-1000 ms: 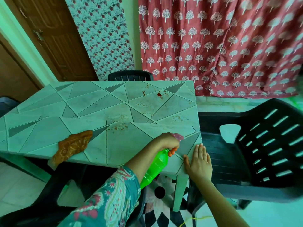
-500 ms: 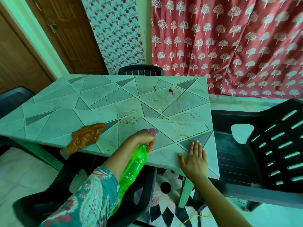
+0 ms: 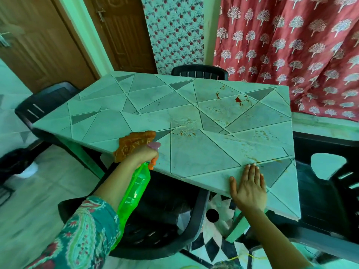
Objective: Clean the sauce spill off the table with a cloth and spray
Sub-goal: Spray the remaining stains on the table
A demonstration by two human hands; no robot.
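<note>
My left hand (image 3: 142, 155) grips the neck of a green spray bottle (image 3: 134, 195) with a pink nozzle and orange trigger, held at the table's near edge. Just behind that hand, an orange patterned cloth (image 3: 134, 142) lies on the tabletop edge. My right hand (image 3: 249, 188) rests flat, fingers straight, on the near right part of the pale green tiled table (image 3: 194, 154). Red sauce spots (image 3: 238, 99) sit at the far right of the top, with fainter orange smears (image 3: 184, 132) spread across the middle and toward my right hand.
Black plastic chairs stand around the table: one under the near edge (image 3: 165, 220), one on the right (image 3: 330, 181), one at the far side (image 3: 200, 71), one at the left (image 3: 48, 100). A red tree-print curtain (image 3: 291, 45) hangs behind. A brown door (image 3: 38, 39) is at the far left.
The view has swung right and tilted, so the table sits further right. My left hand with the bottle has moved left along the near edge, close to the cloth. My right hand stays flat.
</note>
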